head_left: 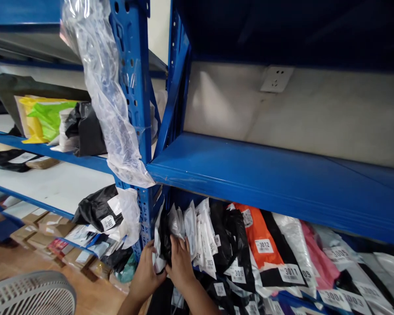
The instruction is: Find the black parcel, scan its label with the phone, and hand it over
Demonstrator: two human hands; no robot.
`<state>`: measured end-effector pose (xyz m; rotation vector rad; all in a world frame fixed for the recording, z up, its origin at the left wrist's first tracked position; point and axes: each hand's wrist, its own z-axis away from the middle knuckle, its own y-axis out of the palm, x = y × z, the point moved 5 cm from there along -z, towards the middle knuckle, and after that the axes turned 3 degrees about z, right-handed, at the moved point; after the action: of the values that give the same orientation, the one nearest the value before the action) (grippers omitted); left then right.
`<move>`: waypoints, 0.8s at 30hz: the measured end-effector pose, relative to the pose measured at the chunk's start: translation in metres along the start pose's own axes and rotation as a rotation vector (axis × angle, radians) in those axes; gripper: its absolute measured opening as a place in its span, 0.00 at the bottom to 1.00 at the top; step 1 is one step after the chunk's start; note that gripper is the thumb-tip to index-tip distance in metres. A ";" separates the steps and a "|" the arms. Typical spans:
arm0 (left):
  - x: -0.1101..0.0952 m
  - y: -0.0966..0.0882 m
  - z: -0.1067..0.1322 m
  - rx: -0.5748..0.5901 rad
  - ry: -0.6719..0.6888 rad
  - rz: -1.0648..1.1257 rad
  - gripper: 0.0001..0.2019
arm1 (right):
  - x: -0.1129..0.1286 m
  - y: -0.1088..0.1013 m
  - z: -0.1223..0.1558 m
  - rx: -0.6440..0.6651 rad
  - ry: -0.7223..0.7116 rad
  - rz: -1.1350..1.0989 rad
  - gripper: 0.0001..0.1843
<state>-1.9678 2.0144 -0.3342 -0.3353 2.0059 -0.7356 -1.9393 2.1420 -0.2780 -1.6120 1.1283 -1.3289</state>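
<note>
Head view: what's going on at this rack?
A person is handling upright parcels beneath a blue shelf. The left hand is at a white parcel at the row's left end, the right hand by the black parcel beside it; how firmly either grips is unclear. An orange parcel labelled 3012 stands farther right.

place: parcel storeroom | blue metal racks (249, 164) | number-labelled mailing bags (265, 229)

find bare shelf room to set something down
The blue shelf below the wall socket looks bare; so does the white shelf between the flat package and crumpled black bag. Crowded: parcels around left hand and right hand.
</note>
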 end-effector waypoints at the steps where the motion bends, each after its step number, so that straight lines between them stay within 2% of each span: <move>1: -0.003 0.003 -0.002 -0.013 0.053 0.003 0.30 | 0.000 -0.002 -0.002 0.031 -0.002 0.019 0.42; 2: -0.005 0.007 -0.004 -0.032 0.093 -0.005 0.35 | 0.000 -0.004 -0.005 0.059 0.005 0.040 0.41; 4: -0.005 0.018 -0.010 -0.092 0.100 -0.035 0.39 | 0.001 -0.011 -0.015 0.091 0.037 0.074 0.37; 6: -0.001 0.028 -0.015 -0.125 0.038 -0.021 0.35 | 0.002 -0.017 -0.026 0.098 0.076 0.084 0.33; 9: 0.013 0.040 -0.016 -0.093 -0.075 0.088 0.32 | 0.003 -0.021 -0.037 0.104 0.096 0.065 0.32; 14: 0.038 0.048 -0.001 -0.077 -0.156 0.224 0.26 | 0.001 -0.018 -0.031 0.052 0.071 0.009 0.27; 19: 0.033 0.043 -0.008 -0.136 -0.202 0.281 0.22 | -0.005 -0.016 -0.025 0.067 0.129 0.032 0.22; 24: 0.024 0.029 -0.024 -0.198 -0.253 0.284 0.12 | -0.001 -0.010 -0.041 0.123 0.178 0.074 0.17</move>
<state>-1.9988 2.0332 -0.3599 -0.2379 1.8373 -0.3009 -1.9779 2.1458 -0.2621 -1.3721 1.1746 -1.4865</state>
